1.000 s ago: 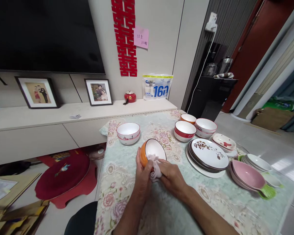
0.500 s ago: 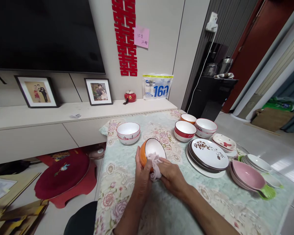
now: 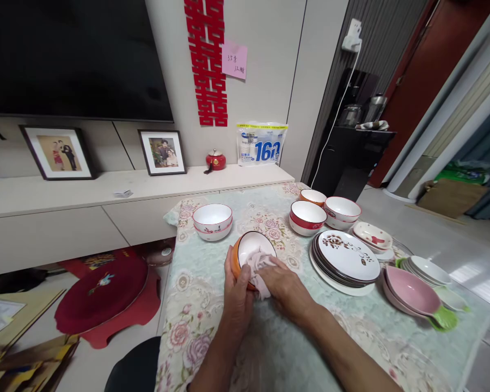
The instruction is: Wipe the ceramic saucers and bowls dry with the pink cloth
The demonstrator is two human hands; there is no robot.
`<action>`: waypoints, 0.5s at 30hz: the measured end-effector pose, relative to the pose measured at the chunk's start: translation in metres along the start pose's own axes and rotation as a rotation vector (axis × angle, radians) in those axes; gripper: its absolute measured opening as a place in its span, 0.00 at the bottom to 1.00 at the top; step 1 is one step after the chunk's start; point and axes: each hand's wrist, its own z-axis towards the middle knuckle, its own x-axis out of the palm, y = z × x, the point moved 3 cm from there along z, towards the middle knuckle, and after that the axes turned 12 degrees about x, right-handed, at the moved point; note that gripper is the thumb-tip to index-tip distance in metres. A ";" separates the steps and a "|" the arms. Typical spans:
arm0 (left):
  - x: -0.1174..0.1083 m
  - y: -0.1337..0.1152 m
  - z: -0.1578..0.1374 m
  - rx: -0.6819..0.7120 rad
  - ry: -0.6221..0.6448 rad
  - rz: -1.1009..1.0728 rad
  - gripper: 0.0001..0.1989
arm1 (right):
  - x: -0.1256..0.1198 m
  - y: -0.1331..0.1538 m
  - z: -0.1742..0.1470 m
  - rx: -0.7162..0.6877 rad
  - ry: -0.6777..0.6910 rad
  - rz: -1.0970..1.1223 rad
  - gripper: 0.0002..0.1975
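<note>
Tilted toward the right, an orange bowl with a white inside and dark rim is gripped by my left hand, thumb over its near edge. My right hand holds a pale pink cloth bunched against the inside of the bowl. The fingertips of that hand are partly hidden by the cloth. Behind the bowl, to the left, stand two stacked white bowls with red rims. Right of my hands lies a stack of plates with a brown flower pattern.
On the flowered tablecloth, red bowls, white bowls and another orange bowl stand at the back right. Pink leaf-handled dishes sit near the right edge. A red stool is left of the table.
The cloth and my right hand have shifted slightly up and deeper into the bowl. My left hand keeps its grip on the bowl.
</note>
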 end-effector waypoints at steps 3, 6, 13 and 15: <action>0.000 0.001 -0.001 0.017 -0.018 0.048 0.39 | 0.005 0.010 0.000 -0.011 0.035 0.094 0.19; -0.001 0.000 0.000 0.016 0.000 0.029 0.34 | 0.006 0.006 0.001 -0.018 0.118 0.058 0.19; 0.001 -0.002 0.002 -0.143 -0.002 -0.119 0.29 | -0.006 -0.002 0.001 -0.039 0.034 0.026 0.13; 0.002 -0.003 0.001 -0.220 -0.021 -0.147 0.29 | -0.012 0.000 0.000 -0.006 0.024 0.191 0.10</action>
